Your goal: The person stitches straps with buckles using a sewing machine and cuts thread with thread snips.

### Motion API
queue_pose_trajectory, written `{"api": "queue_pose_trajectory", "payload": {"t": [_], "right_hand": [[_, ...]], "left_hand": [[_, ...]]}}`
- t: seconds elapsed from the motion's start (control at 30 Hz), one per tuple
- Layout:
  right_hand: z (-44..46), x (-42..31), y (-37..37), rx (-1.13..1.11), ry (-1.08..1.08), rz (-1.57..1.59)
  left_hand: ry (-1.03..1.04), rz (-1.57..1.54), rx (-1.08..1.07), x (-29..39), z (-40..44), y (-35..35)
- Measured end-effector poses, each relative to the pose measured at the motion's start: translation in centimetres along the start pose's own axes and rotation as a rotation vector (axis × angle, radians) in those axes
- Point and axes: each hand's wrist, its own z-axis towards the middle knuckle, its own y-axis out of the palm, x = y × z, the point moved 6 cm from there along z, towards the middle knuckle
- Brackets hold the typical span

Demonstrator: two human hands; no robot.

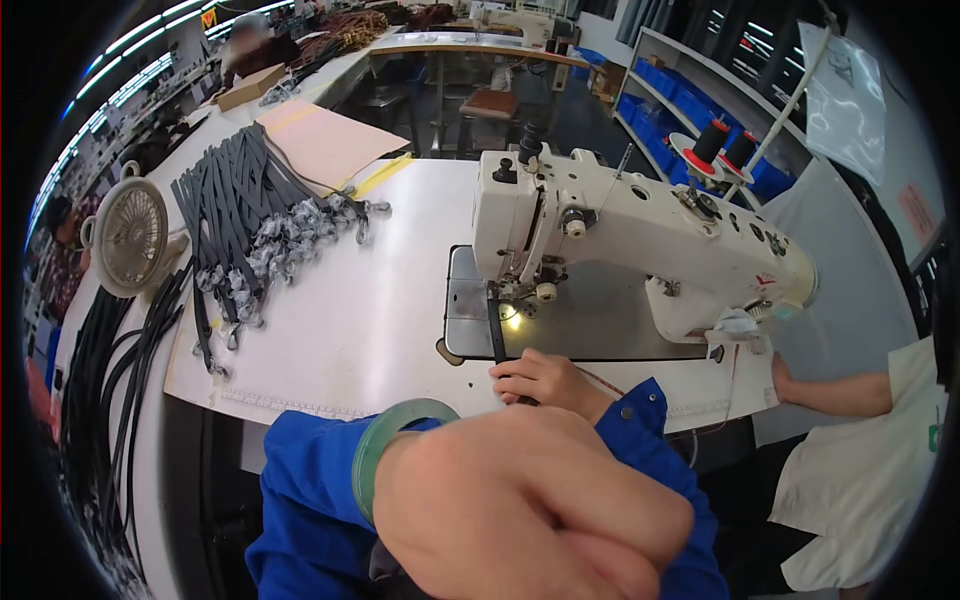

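Note:
My right hand [548, 380] lies at the front edge of the sewing machine's bed, with its fingers closed round a dark strap [496, 330]. The strap runs from those fingers up to the presser foot of the white sewing machine [640, 220], where a small lamp lights the plate. Close to the camera, my left hand [520, 490] is raised with its fingers curled in. A green bangle [370, 455] circles that wrist. Whatever the left fingers hold, if anything, is hidden behind the hand.
Grey straps with clear-wrapped metal ends [235, 190] are piled left on the white table [330, 350]. Nearby are a small fan [130, 230], hanging black straps [95, 400] and pink card [330, 140]. Another person's hand [785, 380] touches the table's right edge. Thread cones [710, 140] stand behind.

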Motion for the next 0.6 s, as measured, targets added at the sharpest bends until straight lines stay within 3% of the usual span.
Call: {"api": "queue_pose_trajectory", "payload": {"t": [0.17, 0.33, 0.43, 0.47, 0.53, 0.6], "right_hand": [[-0.1, 0.3, 0.0, 0.012, 0.013, 0.012], [0.0, 0.2, 0.0, 0.009, 0.014, -0.001], [-0.2, 0.1, 0.0, 0.012, -0.017, -0.005], [-0.3, -0.2, -0.1, 0.026, -0.031, 0.012], [-0.4, -0.7, -0.5, 0.029, -0.059, 0.029], [-0.6, -1.2, -0.7, 0.012, -0.071, 0.029]], "left_hand": [[-0.023, -0.055, -0.177, -1.1, 0.2, -0.7], [0.025, 0.159, -0.324, -0.5, 0.1, 0.3], [0.054, 0.545, -0.449, -0.6, -0.9, -0.2], [-0.006, 0.726, -0.459, -1.5, -2.1, -0.8], [-0.326, 1.257, -0.442, -4.2, -6.4, -4.0], [-0.405, 1.584, -0.436, -6.1, -12.2, -7.5]]}}
